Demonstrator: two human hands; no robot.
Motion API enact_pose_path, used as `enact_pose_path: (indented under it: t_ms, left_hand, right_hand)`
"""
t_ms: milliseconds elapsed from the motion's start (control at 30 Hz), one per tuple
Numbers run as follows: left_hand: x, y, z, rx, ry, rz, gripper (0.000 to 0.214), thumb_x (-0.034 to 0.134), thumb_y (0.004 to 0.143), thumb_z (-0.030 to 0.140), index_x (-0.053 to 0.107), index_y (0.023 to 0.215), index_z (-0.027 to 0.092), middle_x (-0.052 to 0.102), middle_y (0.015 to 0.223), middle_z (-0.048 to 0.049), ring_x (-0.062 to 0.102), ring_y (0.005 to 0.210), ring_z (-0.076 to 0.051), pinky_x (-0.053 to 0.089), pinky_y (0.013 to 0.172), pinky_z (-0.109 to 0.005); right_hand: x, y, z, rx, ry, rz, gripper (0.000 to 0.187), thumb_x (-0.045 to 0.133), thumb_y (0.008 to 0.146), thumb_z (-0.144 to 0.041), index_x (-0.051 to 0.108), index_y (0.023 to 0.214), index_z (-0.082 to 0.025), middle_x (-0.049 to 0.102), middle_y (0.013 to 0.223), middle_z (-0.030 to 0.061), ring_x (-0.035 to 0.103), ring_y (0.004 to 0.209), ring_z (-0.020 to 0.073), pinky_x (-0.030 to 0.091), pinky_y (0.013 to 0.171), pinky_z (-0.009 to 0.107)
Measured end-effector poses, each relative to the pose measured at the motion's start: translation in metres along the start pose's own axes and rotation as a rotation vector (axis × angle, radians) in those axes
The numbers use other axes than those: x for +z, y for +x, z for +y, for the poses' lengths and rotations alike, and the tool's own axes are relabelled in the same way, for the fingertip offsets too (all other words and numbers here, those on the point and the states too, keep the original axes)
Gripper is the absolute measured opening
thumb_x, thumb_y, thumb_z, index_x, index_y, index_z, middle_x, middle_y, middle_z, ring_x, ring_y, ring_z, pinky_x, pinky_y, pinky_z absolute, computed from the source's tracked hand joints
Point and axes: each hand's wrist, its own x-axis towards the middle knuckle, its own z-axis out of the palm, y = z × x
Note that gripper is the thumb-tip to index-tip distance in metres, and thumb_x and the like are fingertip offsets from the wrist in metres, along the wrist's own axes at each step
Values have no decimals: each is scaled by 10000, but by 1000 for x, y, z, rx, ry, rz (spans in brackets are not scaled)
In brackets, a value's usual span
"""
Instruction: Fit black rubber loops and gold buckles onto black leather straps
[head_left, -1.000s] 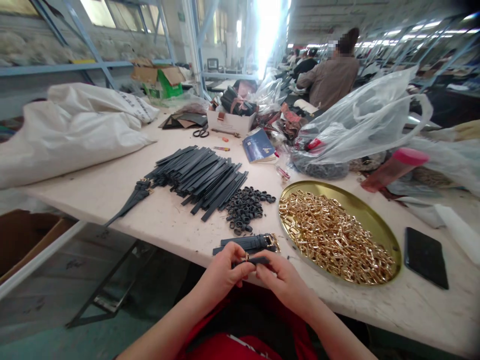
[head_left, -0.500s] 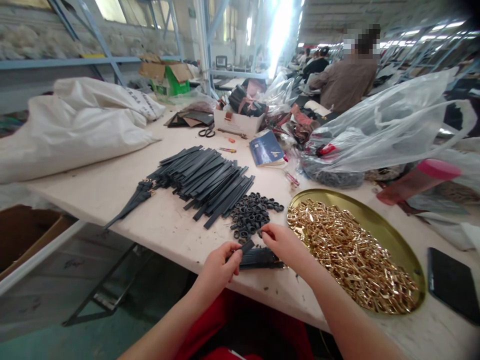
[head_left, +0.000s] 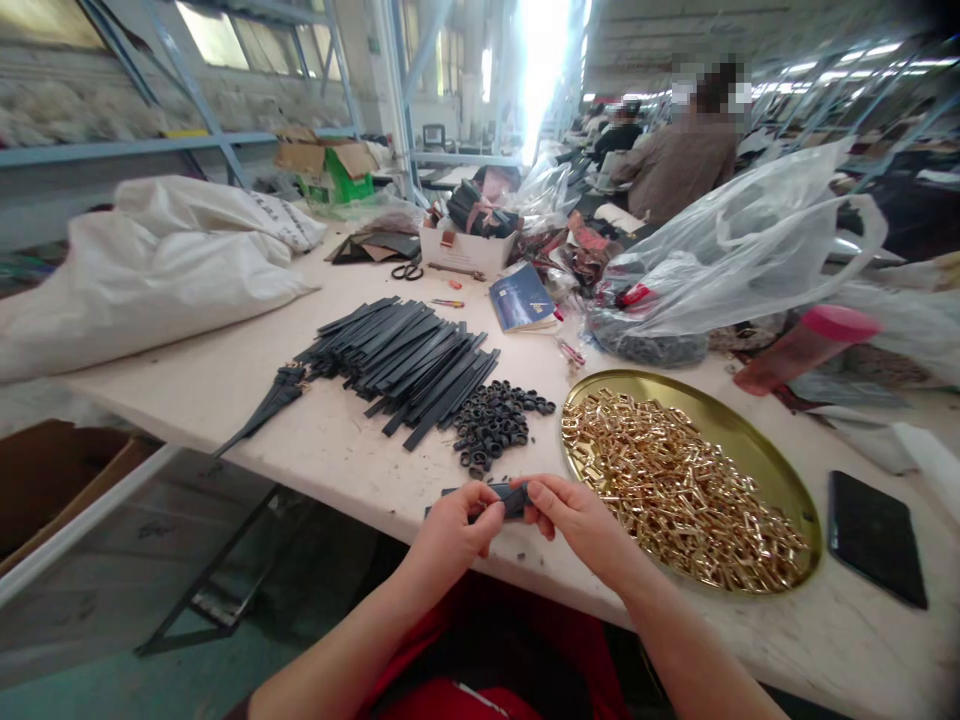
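Between my hands, close to the table's front edge, is a dark strap (head_left: 511, 497). My left hand (head_left: 456, 524) pinches it with thumb and fingers. My right hand (head_left: 568, 512) is closed on the strap's right end; whether a small loop is also in those fingers is hidden. Just beyond my hands lies a heap of small dark loops (head_left: 491, 425). Behind it, to the left, many dark straps (head_left: 405, 355) are piled. Gold buckles (head_left: 682, 480) fill much of an oval gold tray (head_left: 776, 455) right of my right hand.
A bundle of straps (head_left: 266, 405) hangs near the left table edge. A black phone (head_left: 877, 538) lies right of the tray. Farther back are a blue booklet (head_left: 520, 300), scissors (head_left: 407, 271), a pink-lidded bottle (head_left: 806, 348) and a large white sack (head_left: 187, 265). A person (head_left: 686, 165) is beyond.
My right hand has come from the edge of the loop heap to the strap's right end, and both hands now meet on the strap. The view has shifted slightly.
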Motion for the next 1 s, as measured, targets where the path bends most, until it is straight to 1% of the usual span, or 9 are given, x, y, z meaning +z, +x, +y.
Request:
enact_pose_path:
  t_ms: [167,233,300,367,433,567,700,833,1000]
  left_hand:
    - [6,-8,8,32,11,-21,191,467,782,340,485,689,175,430,471,81,383,409,-61,315,426,-175]
    - [8,-12,11,71,7,-15,171,448,800,331,499,756,174,469,515,72,402,436,-63,327,452,-178]
    - [8,-16,12,118,-18,-44,136,431,808,267,494,890,180,524,596,58,445,494,-68,348,493,-181]
    - [7,-18,11,138,-41,-76,187,419,794,188,460,976,185,563,674,41,493,573,-77,370,542,-186]
    - [5,-19,8,128,-55,-83,202,404,784,148,438,980,184,578,704,31,521,628,-87,383,580,-195]
    - [2,-17,3,97,-52,-72,158,420,807,201,419,964,185,586,680,35,535,624,-96,394,617,-219]
    - [-1,-17,6,84,23,-83,188,461,805,264,427,974,188,627,759,6,571,683,-121,406,647,-237]
    - [-6,-16,9,62,228,-31,255,487,789,323,458,1007,196,631,805,-14,578,729,-154,405,640,-249]
    - [-9,-12,2,21,407,-8,243,518,755,371,506,920,194,618,727,-6,563,666,-166,396,588,-254]
  right_hand:
    - [11,-9,6,24,-5,-22,355,541,759,-467,625,876,-142,516,568,-25,405,476,77,317,452,217]
    - [16,-12,9,-8,40,58,332,545,753,-475,602,829,-156,500,566,-34,397,477,78,315,451,217]
    - [19,-16,11,-49,58,157,307,554,749,-475,574,753,-169,475,554,-44,386,479,78,306,449,214]
    - [21,-20,12,-76,45,204,296,576,738,-468,564,722,-172,462,544,-49,373,480,77,299,450,213]
    - [23,-23,14,-94,56,185,305,566,750,-473,581,763,-169,485,563,-38,389,492,82,318,467,219]
    - [25,-26,15,-69,245,140,441,382,831,-540,595,808,-155,551,623,15,467,543,111,378,513,246]
    - [27,-24,13,80,243,93,306,559,764,-474,582,844,-179,500,586,-40,426,504,81,351,507,217]
    - [29,-23,14,235,281,-22,362,552,757,-498,573,926,-179,491,553,-48,429,496,85,350,518,220]
    - [30,-22,24,243,390,-43,253,610,741,-412,538,783,-172,494,570,-49,406,499,70,311,506,203]
